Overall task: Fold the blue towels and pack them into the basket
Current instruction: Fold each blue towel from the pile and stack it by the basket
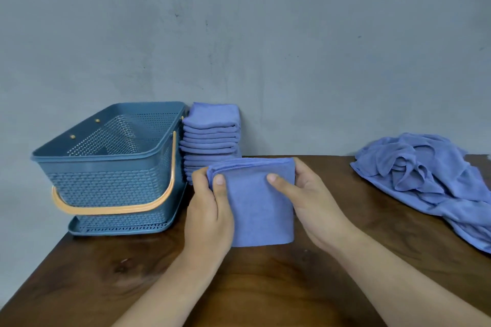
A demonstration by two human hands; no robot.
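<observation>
Just in front of the folded stack, both hands, left and right, pinch the folded towel; the basket lies left.

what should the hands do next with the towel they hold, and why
Probably lift the folded towel, gripped by the left hand and right hand, onto the stack of folded towels beside the basket: it looks fully folded, and the other folded ones are piled there.
</observation>
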